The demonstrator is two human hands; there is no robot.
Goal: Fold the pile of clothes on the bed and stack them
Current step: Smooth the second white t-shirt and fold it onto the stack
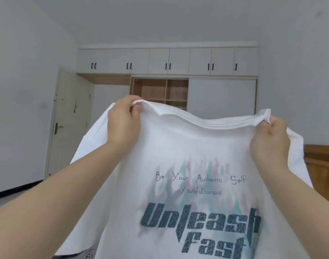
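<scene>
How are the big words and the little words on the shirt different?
The big words "Unleash Fast" are thick, slanted and dark teal, low on the white T-shirt. The little words "Be Your Authentic Self" are thin, dark and upright, printed higher up. The big words have a cracked pattern; the little words are plain lines. Both sit over the same pale pink and green flame print.

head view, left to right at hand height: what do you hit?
Closed door → left hand gripping the white T-shirt's top edge → open wardrobe shelves behind the shirt → closed sliding wardrobe panel → right hand gripping the shirt's other corner → wooden furniture at far right.
</scene>
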